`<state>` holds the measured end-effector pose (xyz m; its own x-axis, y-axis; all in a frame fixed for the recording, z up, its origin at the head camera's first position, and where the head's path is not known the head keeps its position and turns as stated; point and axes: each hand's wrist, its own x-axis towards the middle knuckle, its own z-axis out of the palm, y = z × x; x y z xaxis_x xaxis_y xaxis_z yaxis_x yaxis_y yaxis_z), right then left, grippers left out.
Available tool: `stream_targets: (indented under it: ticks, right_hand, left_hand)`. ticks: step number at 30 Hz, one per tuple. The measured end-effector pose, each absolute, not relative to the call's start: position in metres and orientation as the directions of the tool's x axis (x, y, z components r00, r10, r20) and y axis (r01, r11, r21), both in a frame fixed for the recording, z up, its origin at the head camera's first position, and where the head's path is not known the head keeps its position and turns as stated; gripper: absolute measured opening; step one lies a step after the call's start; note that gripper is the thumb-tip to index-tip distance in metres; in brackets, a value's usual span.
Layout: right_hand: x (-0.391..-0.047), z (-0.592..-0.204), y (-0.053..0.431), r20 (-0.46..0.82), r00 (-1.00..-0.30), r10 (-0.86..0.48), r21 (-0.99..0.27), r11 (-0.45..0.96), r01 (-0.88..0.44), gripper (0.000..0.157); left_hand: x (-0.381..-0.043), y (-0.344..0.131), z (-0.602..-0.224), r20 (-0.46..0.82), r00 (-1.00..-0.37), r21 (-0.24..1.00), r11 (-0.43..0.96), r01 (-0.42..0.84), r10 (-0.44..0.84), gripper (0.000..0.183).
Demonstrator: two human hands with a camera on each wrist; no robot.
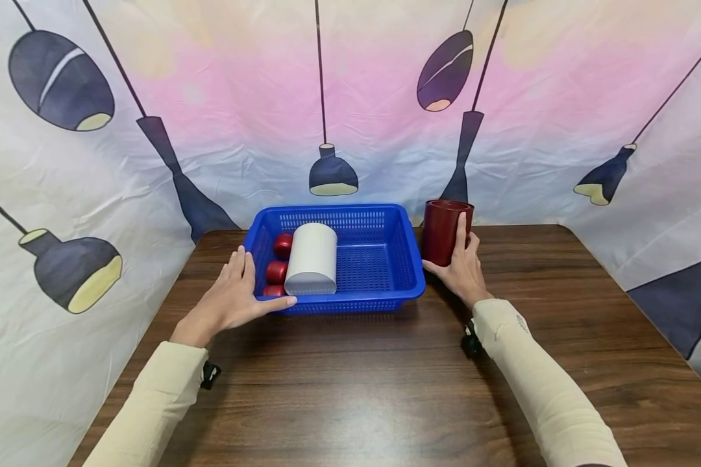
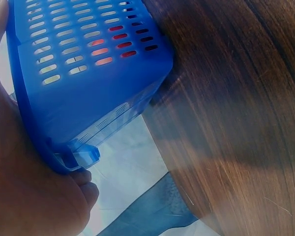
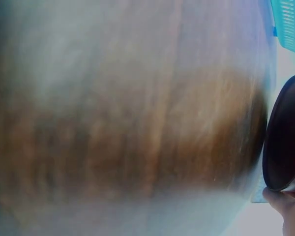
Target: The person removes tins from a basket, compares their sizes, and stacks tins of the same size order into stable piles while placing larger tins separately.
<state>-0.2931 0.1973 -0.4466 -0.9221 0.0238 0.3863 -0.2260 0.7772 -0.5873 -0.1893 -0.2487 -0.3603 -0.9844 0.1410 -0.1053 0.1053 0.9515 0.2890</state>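
Note:
A blue plastic basket (image 1: pixel 368 301) with slotted walls stands on the table. My left hand (image 1: pixel 233 295) rests on its left front corner, fingers straight along the left rim and thumb stretched along the front rim. In the left wrist view the hand lies against the basket wall (image 2: pixel 78 108). Inside lie a white rounded container (image 1: pixel 312 256) and, left of it, three shiny red round items (image 1: pixel 277 272). To the basket's right, my right hand (image 1: pixel 461 269) grips a dark red cylindrical canister (image 1: pixel 438 233). The right wrist view shows the canister's dark round end (image 3: pixel 287 137); whether it touches the table I cannot tell.
The brown wooden table (image 1: pixel 339 376) extends in front of the basket and to both sides. Behind it hangs a pale cloth backdrop (image 1: pixel 257 97) printed with dark lamps, close to the basket's back rim and the canister.

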Motion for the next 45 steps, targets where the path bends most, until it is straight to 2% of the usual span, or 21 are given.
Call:
stream_targets:
  ticks: [45]
  right_hand:
    - [-0.2905,-0.4512,0.1970,0.425,-0.903,0.061,-0.638,0.728,-0.251,0.144]
  left_hand:
    - [-0.1894,-0.2481,-0.3592,-0.100,-0.984,0.305,0.946,0.111,0.148,0.140]
